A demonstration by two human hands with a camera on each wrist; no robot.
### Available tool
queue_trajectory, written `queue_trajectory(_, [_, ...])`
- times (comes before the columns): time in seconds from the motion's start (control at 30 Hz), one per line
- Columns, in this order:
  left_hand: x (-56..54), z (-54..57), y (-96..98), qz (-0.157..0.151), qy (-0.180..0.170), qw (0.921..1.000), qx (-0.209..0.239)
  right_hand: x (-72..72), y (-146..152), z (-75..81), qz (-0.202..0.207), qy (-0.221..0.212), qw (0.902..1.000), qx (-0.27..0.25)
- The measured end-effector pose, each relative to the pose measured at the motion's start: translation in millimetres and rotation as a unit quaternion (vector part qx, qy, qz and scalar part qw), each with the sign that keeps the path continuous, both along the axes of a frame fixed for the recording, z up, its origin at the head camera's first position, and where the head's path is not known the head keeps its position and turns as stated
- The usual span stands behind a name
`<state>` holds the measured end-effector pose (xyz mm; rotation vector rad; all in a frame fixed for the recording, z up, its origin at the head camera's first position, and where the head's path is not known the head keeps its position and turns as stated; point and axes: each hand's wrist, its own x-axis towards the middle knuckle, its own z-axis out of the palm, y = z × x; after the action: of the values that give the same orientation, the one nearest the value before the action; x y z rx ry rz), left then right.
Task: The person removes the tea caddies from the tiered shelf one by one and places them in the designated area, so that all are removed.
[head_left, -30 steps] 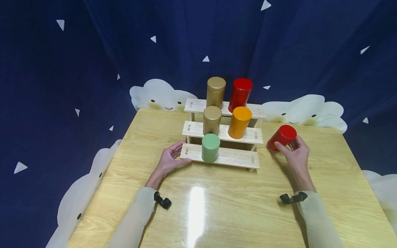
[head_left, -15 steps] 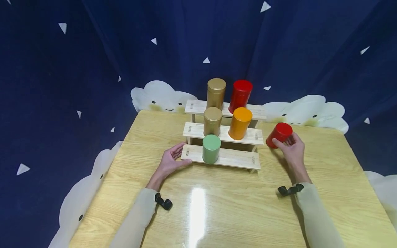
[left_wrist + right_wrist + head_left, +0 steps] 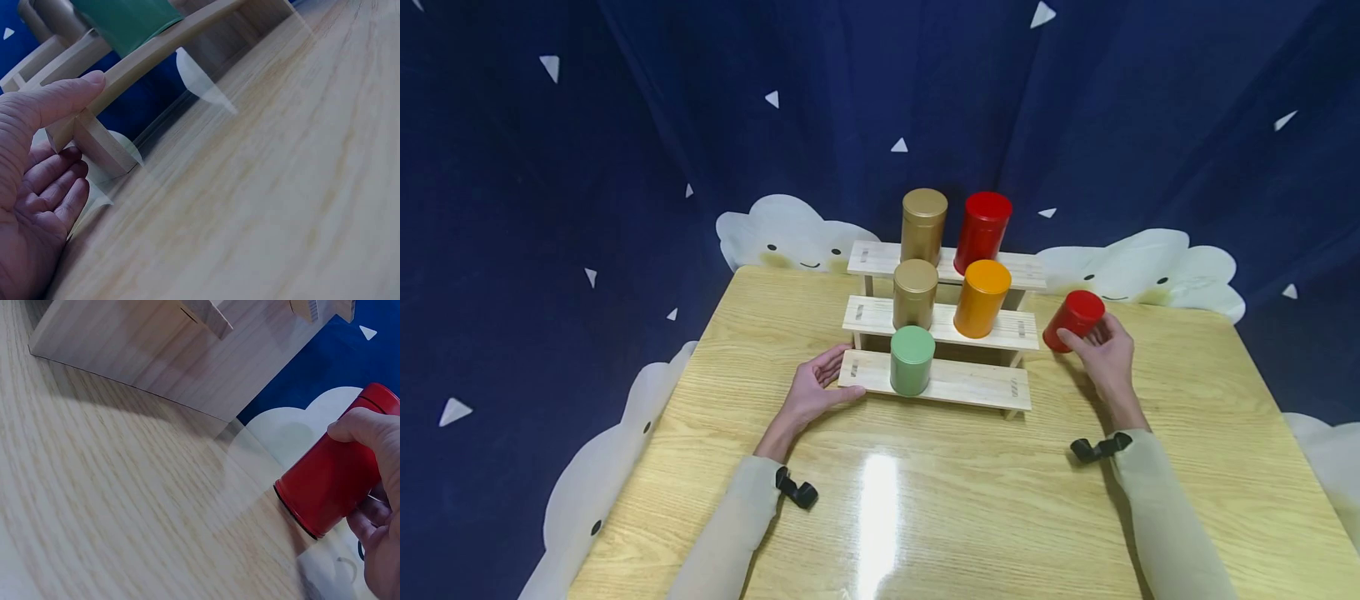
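Note:
My right hand (image 3: 1111,357) holds a red lidded canister (image 3: 1077,315) to the right of a three-tier wooden display shelf (image 3: 973,383). In the right wrist view, the thumb presses the side of the red canister (image 3: 334,475), whose base is close to the tabletop; whether it touches is unclear. My left hand (image 3: 808,392) grips the left end of the shelf's lowest tier. Its thumb lies on the front edge, with curled fingers around the end, as the left wrist view shows. A green canister (image 3: 912,367) stands on that tier.
Gold (image 3: 914,296) and orange (image 3: 981,300) canisters stand on the middle tier. Another gold canister (image 3: 923,227) and a second red canister (image 3: 982,229) occupy the top one. Behind the wooden table (image 3: 985,508) hangs a dark blue curtain (image 3: 820,50) with clouds and triangles.
My right hand has carried the red canister slightly away from me and to the left. The left hand keeps its grip on the shelf, and the other canisters stay put.

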<state>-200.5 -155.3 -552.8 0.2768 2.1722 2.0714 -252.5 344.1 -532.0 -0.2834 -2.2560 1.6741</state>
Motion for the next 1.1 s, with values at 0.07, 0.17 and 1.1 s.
queue_trajectory(0.07, [0.2, 0.0, 0.0, -0.001, 0.000, 1.0000, -0.001, -1.0, 0.8, -1.1, 0.000, 0.002, 1.0000, -0.003])
queue_trajectory(0.17, [0.5, 0.1, 0.1, 0.000, -0.001, 1.0000, -0.002, -2.6, 2.2, -3.1, 0.000, 0.007, 1.0000, -0.006])
queue_trajectory(1.1, [-1.1, -0.6, 0.7, -0.005, -0.002, 1.0000, 0.003, -6.4, 5.2, -3.8, -0.006, -0.025, 0.9996, 0.015])
